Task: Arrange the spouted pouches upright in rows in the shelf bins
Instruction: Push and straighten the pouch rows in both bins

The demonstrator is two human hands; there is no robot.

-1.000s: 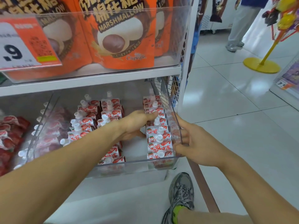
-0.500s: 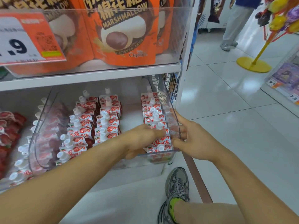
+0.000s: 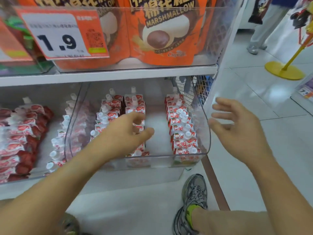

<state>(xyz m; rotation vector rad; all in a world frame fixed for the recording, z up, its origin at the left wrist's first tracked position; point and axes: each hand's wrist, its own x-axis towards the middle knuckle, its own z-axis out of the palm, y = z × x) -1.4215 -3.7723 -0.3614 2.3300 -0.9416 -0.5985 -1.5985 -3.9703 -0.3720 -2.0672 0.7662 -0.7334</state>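
Since the earlier frames the right hand has been lifted off the bin wall and is now held just outside it, fingers spread and holding nothing. The left hand has been shifted from the right row to the middle row, fingers loosely curled over the caps; whether a pouch is pinched cannot be told. A bare strip of bin floor is left open between the middle row and the right row. Pouches are stood upright in three rows inside the clear bin. A second bin of darker pouches is seen to the left. Overhead room is limited by the shelf edge. A shoe is planted on the floor below.
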